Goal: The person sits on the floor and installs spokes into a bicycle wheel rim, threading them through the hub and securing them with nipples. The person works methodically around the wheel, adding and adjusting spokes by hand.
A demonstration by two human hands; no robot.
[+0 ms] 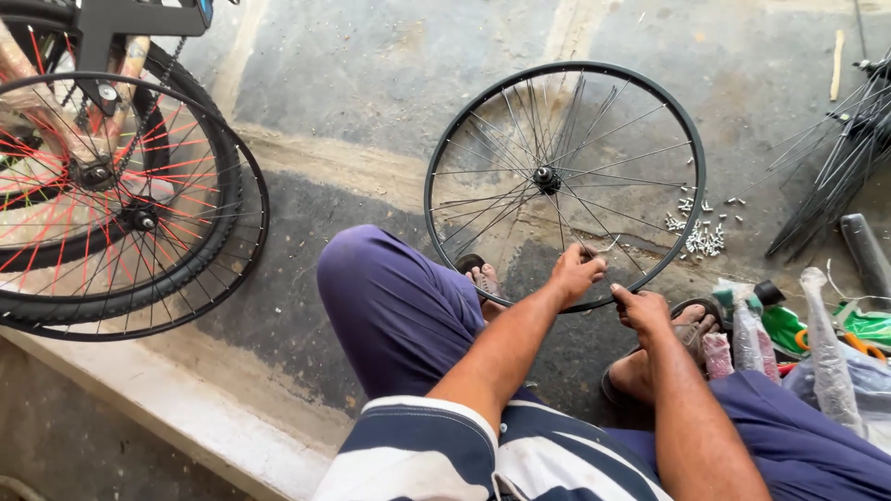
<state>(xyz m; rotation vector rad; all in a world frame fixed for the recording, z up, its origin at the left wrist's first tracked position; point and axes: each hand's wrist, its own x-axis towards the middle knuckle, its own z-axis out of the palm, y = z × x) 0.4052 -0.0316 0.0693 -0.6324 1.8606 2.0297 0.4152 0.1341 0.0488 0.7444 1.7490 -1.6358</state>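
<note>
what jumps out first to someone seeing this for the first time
A bare black bicycle rim with thin spokes stands on the concrete at centre, and the left hand and right hand both grip its lower edge. At far left, wheels with bright red spokes lean together. Small silver nipples lie scattered right of the rim.

shirt (pixel 445 455): short-sleeved, broad navy and white stripes running across; the white bands look a little smudged.
trousers (pixel 394 306): plain purple-blue cloth, loose, creased over the left knee; the same cloth covers the right leg (pixel 807 441) at the near right.
sandals: dark open sandals with thin straps, one on the left foot (pixel 478 274), one on the right foot (pixel 691 320); toes bare.
arms: bare from above the elbow down, no sleeves.
left hand (pixel 575 274): no glove or ring seen.
right hand (pixel 642 308): no glove or ring seen; wrist bare.
</note>
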